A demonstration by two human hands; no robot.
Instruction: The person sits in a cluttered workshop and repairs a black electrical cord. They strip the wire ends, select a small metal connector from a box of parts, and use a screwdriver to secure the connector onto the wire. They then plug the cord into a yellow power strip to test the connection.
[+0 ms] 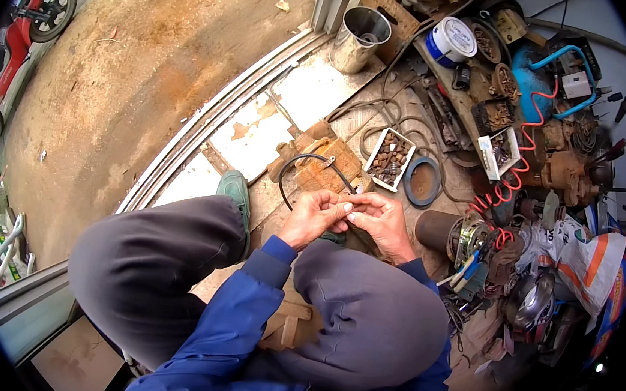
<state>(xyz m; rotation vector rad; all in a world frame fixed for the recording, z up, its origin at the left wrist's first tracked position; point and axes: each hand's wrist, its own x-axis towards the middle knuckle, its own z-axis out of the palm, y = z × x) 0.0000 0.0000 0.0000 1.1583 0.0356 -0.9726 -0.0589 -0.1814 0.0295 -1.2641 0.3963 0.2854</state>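
Note:
My left hand [310,220] and my right hand [381,223] meet above my knees, with thumbs and fingertips pinched together. A thin black cable [286,169] arches up from beside my left hand and curves back down to the pinched fingertips of both hands. A small fitting shows on the cable near the top of its curve. What exactly sits between the fingertips is hidden by the fingers. Just beyond my hands, a rusty, dirt-covered metal machine part [340,159] lies on the floor, behind the loop of cable.
A white tray of small rusty parts [390,158] and a dark ring [422,182] lie beyond my right hand. A metal bucket [360,39] stands farther off. Tools, a coiled red hose [527,141] and sacks [586,256] crowd the right. A door track [211,114] borders the left.

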